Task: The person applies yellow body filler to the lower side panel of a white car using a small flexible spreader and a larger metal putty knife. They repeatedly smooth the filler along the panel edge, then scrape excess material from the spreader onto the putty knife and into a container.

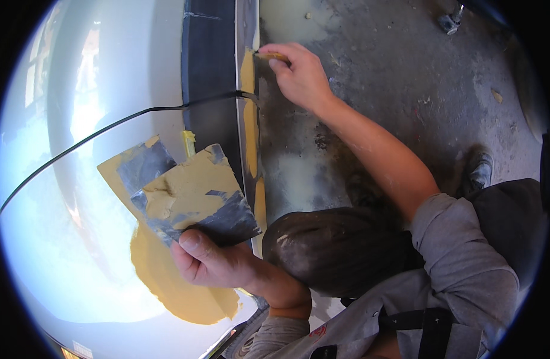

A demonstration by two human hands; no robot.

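White car body panel [95, 90], yellow filler patch [167, 281] low, more along lower edge strip [248, 131]. L hand [212, 263] pinching metal spreader plates [185, 191] w/ filler. R hand [299, 75] fingers closed on small spreader [270, 56] at edge. Step: prob. spreading filler; next needs steady, even pull.

No pkgs, signs or screens in view. Only a small red label patch [317, 330] w/ pale marks on the grey sleeve [347, 323], bottom centre; too small to make out.
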